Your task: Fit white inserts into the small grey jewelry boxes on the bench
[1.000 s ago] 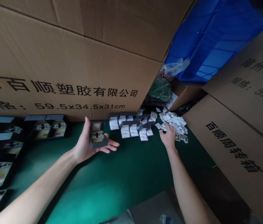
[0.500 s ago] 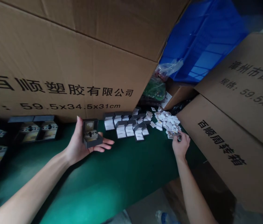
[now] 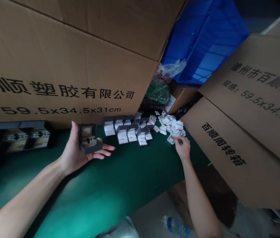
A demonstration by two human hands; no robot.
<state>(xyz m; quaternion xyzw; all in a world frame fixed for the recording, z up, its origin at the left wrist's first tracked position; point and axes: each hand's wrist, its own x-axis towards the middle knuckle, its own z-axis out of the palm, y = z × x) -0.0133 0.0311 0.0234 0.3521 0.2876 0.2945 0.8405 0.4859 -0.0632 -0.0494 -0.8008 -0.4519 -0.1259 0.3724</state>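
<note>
A small dark hinged box (image 3: 89, 145) rests in my left hand (image 3: 76, 152), its lid standing up and a patterned dark-and-light insert inside. The thumb is behind its left side and the fingers stretch out beneath. On the right, my right hand (image 3: 183, 147) pinches a small white piece with a framed face (image 3: 171, 139) at the near edge of a loose pile of small white pieces (image 3: 173, 124). Something dark and round shows between its fingers; I cannot make out what. Between the hands stand several open dark boxes with white inserts (image 3: 131, 132).
A large cardboard carton (image 3: 75, 62) walls off the back; another carton (image 3: 229, 142) leans at the right. More open dark boxes (image 3: 28, 137) line the left of the green table (image 3: 120, 178). Behind are a blue crate (image 3: 192, 43) and plastic bags (image 3: 158, 91). A bottle (image 3: 174, 225) lies below.
My right hand has drawn a white piece slightly out from the pile toward me. The left hand still holds the box. The whole view has shifted a little to the right.
</note>
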